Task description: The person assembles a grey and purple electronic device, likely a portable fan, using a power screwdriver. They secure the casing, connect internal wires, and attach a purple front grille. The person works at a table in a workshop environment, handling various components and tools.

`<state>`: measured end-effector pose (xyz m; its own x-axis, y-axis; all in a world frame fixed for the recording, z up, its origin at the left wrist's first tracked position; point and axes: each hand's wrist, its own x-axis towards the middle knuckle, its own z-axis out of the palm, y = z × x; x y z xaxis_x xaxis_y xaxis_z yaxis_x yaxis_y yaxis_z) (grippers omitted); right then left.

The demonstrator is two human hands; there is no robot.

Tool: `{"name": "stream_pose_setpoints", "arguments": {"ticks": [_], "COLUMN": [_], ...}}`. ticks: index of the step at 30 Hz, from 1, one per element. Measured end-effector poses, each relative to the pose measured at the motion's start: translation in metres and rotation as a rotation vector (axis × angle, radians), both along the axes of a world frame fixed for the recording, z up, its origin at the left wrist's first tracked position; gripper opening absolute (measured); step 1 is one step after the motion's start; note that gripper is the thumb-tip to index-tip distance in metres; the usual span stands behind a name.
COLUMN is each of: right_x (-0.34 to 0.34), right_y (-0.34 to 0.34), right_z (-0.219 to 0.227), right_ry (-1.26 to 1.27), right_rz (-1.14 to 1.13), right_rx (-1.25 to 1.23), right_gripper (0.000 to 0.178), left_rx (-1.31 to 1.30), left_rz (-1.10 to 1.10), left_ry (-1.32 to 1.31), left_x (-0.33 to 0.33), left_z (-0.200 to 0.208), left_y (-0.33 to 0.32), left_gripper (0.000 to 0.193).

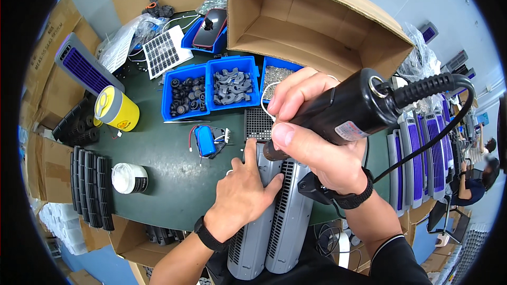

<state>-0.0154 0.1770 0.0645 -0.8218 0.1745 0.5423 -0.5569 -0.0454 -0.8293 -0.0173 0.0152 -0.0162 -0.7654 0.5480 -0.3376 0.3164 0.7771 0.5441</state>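
The right hand [330, 155] wraps a black power screwdriver [346, 105], nose toward eight o'clock; the left hand [243, 190], loosely spread, rests on paired grey slotted casings [288, 221] at six o'clock.

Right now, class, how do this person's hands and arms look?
The left hand is ungloved, with a black wristband. The right hand is ungloved too; its wrist bears a black textured strap and boxy black device. The right sleeve is black, thinly pale-trimmed.
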Motion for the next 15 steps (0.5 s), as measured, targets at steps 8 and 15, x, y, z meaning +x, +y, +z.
{"name": "stream_pose_setpoints", "arguments": {"ticks": [8, 15], "right_x": [0.001, 0.005], "right_y": [-0.007, -0.012], "right_z": [0.002, 0.005], "right_ry": [-0.146, -0.150], "right_rz": [-0.013, 0.025], "right_rx": [0.010, 0.071], "right_gripper": [0.016, 0.016], "left_rx": [0.002, 0.002], "left_rz": [0.002, -0.035], "left_ry": [0.000, -0.040], "left_x": [0.000, -0.003], "left_z": [-0.001, -0.013], "left_y": [-0.002, -0.002], "left_gripper": [0.097, 0.097]}}
